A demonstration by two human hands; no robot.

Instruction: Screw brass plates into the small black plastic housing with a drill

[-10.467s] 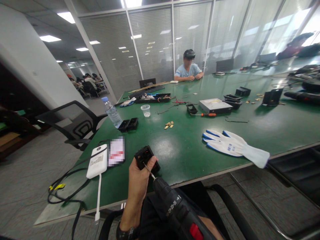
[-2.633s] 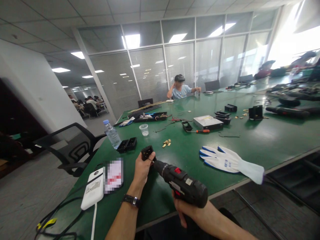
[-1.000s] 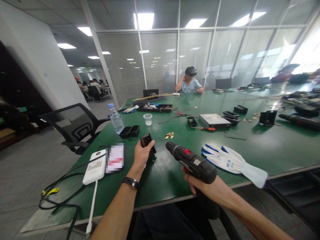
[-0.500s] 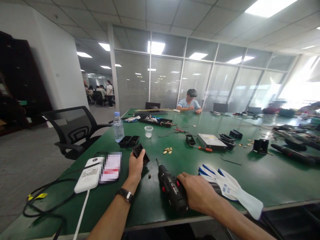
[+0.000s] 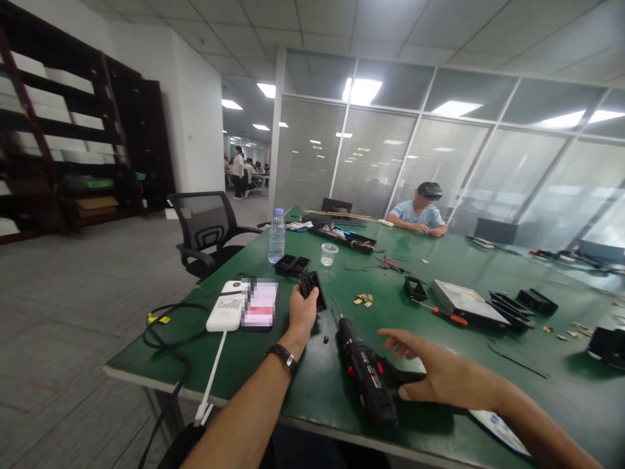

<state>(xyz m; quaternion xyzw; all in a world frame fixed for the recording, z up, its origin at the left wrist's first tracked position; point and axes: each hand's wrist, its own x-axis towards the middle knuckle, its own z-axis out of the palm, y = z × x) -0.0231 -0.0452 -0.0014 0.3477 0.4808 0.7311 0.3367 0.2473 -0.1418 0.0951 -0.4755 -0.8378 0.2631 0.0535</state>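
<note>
The left hand (image 5: 303, 314) is closed around one black socket housing (image 5: 312, 287), held tilted just above the surface (image 5: 312, 391). The right hand (image 5: 432, 378) is spread wide with the fingers loose. Its thumb lies against the grip of one black cordless drill (image 5: 367, 381), which lies on its side between the two hands with its bit pointing away from the person. One tiny dark screw (image 5: 325, 339) sits between the left hand and the drill's tip.

Just left of the left hand lie one phone (image 5: 260, 304) and one white power bank (image 5: 226, 314), touching each other, and a white cable runs from them over the near edge. Beyond the left hand are two more black housings (image 5: 291, 264) side by side, one water bottle (image 5: 276, 236) and one clear cup (image 5: 329, 253). A small cluster of brass pieces (image 5: 364, 299) lies beyond the drill. Beyond the right hand are one orange-handled screwdriver (image 5: 446, 315) and one flat grey box (image 5: 466, 303).

The near edge passes under both forearms, and the surface's corner is well left of the left hand. Bare green lies between the drill and the brass pieces, and also right of the right hand.
</note>
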